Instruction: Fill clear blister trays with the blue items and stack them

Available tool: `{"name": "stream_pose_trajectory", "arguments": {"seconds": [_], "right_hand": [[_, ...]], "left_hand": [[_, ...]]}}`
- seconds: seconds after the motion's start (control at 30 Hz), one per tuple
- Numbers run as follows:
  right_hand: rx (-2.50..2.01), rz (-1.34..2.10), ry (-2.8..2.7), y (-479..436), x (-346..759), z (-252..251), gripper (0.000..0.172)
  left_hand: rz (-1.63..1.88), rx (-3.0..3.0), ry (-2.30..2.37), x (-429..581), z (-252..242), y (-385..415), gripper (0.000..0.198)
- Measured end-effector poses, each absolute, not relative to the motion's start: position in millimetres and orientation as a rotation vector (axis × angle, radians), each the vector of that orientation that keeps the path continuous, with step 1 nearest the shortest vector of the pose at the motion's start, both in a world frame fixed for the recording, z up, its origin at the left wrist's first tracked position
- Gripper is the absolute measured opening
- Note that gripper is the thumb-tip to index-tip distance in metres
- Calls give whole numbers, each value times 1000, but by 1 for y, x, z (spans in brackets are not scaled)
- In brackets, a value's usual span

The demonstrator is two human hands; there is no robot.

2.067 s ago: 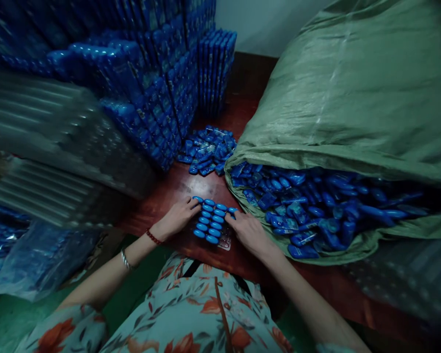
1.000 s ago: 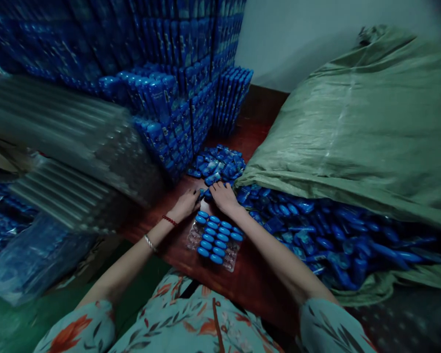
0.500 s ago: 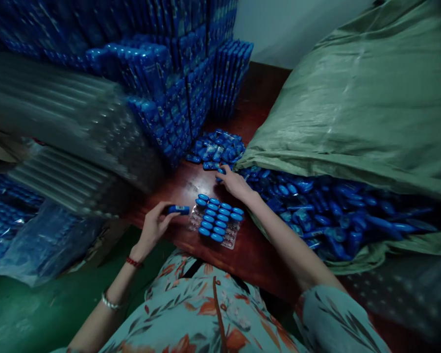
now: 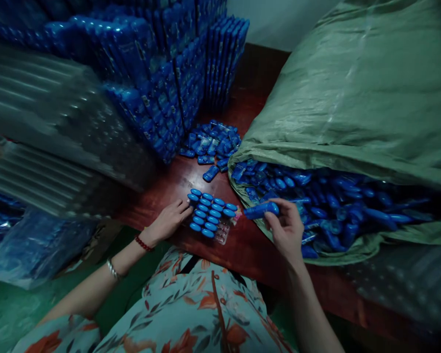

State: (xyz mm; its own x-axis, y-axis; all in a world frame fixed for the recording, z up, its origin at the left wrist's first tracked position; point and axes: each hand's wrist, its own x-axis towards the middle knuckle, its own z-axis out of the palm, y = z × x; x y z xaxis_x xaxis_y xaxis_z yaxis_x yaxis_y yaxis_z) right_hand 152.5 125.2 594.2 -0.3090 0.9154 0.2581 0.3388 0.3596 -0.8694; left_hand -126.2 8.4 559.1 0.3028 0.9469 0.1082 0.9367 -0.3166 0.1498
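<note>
On the reddish-brown table lies a clear plastic tray (image 4: 222, 234) with rows of glossy blue oval-ended pieces (image 4: 208, 212) standing in it. My left hand (image 4: 171, 218) is at the tray's left edge, fingers bent down and close together; what is under the fingertips is hidden. My right hand (image 4: 288, 228) is closed around a long blue packet (image 4: 260, 211), held between thumb and fingers to the right of the tray. Just behind that hand, more loose blue packets (image 4: 330, 201) fill the mouth of a green woven sack (image 4: 338, 103).
A loose pile of blue packets (image 4: 213, 139) lies beyond the tray, with a single packet (image 4: 210, 173) nearer me. Tall stacks of filled blue packs (image 4: 158, 93) rise at the back left. Nested clear trays (image 4: 55, 98) are stacked at the left. The floor (image 4: 18, 309) is green.
My left hand has moved right to the tray, and the blue packet it held no longer shows. My right hand has come back from the pile toward me and right, holding a packet.
</note>
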Motion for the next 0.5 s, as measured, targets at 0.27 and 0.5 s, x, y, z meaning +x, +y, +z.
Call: {"name": "stream_pose_trajectory", "arguments": {"seconds": [0.27,0.5], "right_hand": [[-914,718,-2106,75,154,528,21],[-705,476,-2931,96,140,564,32]], "left_hand": [[235,2387,1707,-128,571,17,21],[255,2410,1709,-127,569,4,28]]}}
